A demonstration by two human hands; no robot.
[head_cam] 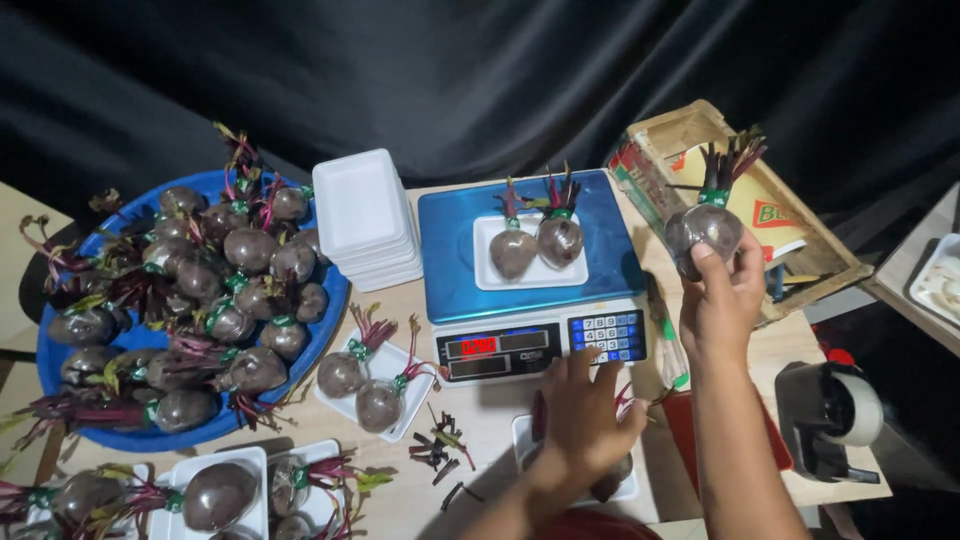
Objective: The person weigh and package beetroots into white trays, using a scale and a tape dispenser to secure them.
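My right hand (718, 300) is raised to the right of the scale and holds a plastic-wrapped beetroot (704, 228) with trimmed red stems. My left hand (585, 405) lies flat near the keypad (607, 336) of the blue weighing scale (455, 270), fingers spread, touching its lower edge. On the scale's platform sits a white foam tray (484, 275) with two wrapped beetroots (535, 245). Under my left hand lies another white tray (523, 438), mostly hidden.
A blue basin (330, 320) full of wrapped beetroots stands at left. A stack of white foam trays (365, 215) stands behind it. Filled trays (395, 365) lie in front. A cardboard box (800, 235) and a tape dispenser (835, 420) are at right. Stem scraps (437, 448) litter the table.
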